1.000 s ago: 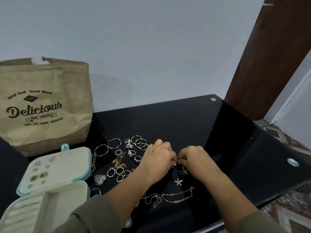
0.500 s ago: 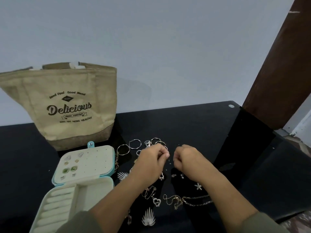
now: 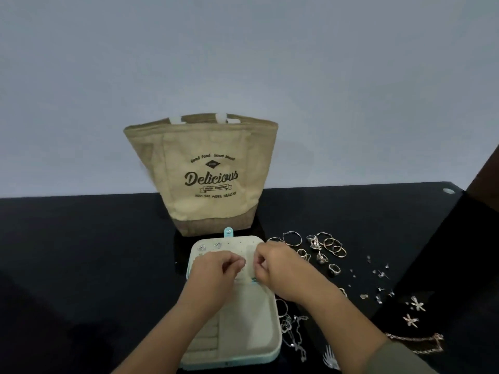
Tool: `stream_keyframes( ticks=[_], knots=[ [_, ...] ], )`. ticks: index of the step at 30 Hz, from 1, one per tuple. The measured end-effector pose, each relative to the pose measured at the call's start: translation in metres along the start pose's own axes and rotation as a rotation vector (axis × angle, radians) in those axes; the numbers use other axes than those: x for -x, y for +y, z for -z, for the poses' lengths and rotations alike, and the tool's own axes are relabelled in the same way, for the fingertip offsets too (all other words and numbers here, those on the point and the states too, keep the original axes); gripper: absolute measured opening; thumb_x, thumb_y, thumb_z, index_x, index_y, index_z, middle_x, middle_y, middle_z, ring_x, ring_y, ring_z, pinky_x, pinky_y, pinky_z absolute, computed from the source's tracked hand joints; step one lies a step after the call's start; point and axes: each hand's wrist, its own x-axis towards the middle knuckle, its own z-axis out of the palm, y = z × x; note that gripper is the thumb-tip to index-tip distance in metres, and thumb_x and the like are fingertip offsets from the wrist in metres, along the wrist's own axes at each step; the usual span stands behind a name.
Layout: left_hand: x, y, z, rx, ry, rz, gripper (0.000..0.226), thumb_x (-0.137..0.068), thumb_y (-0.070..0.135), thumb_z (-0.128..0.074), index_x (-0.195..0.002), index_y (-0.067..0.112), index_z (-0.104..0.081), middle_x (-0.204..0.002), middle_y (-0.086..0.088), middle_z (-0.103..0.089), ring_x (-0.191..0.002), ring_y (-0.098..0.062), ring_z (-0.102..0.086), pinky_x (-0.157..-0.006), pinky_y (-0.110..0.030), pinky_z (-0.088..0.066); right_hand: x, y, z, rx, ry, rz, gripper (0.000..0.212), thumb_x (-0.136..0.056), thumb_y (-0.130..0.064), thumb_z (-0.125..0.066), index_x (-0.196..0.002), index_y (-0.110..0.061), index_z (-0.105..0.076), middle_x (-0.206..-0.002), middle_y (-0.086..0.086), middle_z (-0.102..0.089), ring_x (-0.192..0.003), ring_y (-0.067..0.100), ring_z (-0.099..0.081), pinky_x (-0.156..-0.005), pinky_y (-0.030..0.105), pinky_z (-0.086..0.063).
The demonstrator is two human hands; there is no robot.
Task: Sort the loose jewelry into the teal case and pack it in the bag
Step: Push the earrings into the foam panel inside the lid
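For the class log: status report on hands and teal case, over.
Left hand and right hand curled over open teal case; pinch unclear. Rings loose on table. Bag upright behind case.

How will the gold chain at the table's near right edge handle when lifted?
The gold chain lies in loose loops, so it will probably drape limply. Its links look thin, so likely light; on the glossy black table it may slide if pushed.
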Motion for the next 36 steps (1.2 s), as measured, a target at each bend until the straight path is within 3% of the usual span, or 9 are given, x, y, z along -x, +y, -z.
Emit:
stream_keyframes(
  ticks=[6,10,13,21,27,36],
  knots=[
    [-0.011,-0.029,0.025,-0.004,0.072,0.036,0.013,-0.087,0.034,-0.070,-0.074,0.037,-0.068,-0.079,0.015,-0.062,-0.081,0.004,-0.057,-0.065,-0.008,-0.040,-0.031,-0.018,-0.028,0.093,0.046,0.020,0.011,-0.091,-0.028,-0.049,-0.094,-0.021,-0.057,-0.101,-0.006,-0.057,-0.100,0.016,-0.046,-0.086,0.033,-0.038],
    [-0.028,-0.043,0.020,-0.147,0.071,0.090,0.014,-0.093,0.043,-0.059,-0.092,0.037,-0.072,-0.102,0.018,-0.050,-0.105,-0.007,-0.038,-0.086,-0.022,-0.028,-0.045,-0.018,-0.037,0.119,0.082,0.022,0.008,-0.093,-0.027,-0.046,-0.095,-0.023,-0.052,-0.107,-0.010,-0.053,-0.108,0.013,-0.043,-0.087,0.031,-0.031],
    [-0.037,-0.045,0.016,-0.175,0.092,0.171,0.015,-0.092,0.046,-0.058,-0.093,0.037,-0.071,-0.108,0.020,-0.043,-0.109,-0.008,-0.027,-0.090,-0.027,-0.020,-0.055,-0.013,-0.039,0.126,0.081,0.004,0.011,-0.097,-0.027,-0.041,-0.099,-0.021,-0.051,-0.113,-0.010,-0.054,-0.115,0.012,-0.041,-0.089,0.031,-0.027],
    [-0.045,-0.044,0.007,-0.128,0.120,0.272,0.013,-0.085,0.048,-0.067,-0.072,0.045,-0.066,-0.149,0.016,-0.030,-0.135,-0.021,-0.015,-0.110,-0.043,-0.016,-0.071,-0.005,-0.035,0.020,0.007,-0.003,0.007,-0.099,-0.025,-0.037,-0.095,-0.024,-0.043,-0.085,-0.010,-0.053,-0.088,0.010,-0.047,-0.091,0.033,-0.029],
    [-0.041,-0.040,0.004,-0.130,0.154,0.291,0.013,-0.085,0.048,-0.066,-0.073,0.043,-0.067,-0.152,0.014,-0.027,-0.135,-0.021,-0.012,-0.110,-0.044,-0.014,-0.074,-0.003,-0.032,-0.019,-0.038,-0.014,0.009,-0.101,-0.023,-0.035,-0.096,-0.022,-0.043,-0.084,-0.006,-0.058,-0.081,0.012,-0.051,-0.089,0.034,-0.032],
    [-0.039,-0.030,0.000,-0.112,0.238,0.343,0.012,-0.084,0.051,-0.066,-0.077,0.042,-0.068,-0.154,0.012,-0.025,-0.136,-0.020,-0.009,-0.108,-0.047,-0.013,-0.073,-0.004,-0.022,-0.191,-0.010,-0.027,0.011,-0.101,-0.025,-0.036,-0.092,-0.027,-0.042,-0.080,-0.007,-0.060,-0.071,0.007,-0.052,-0.075,0.028,-0.031]
  ],
)
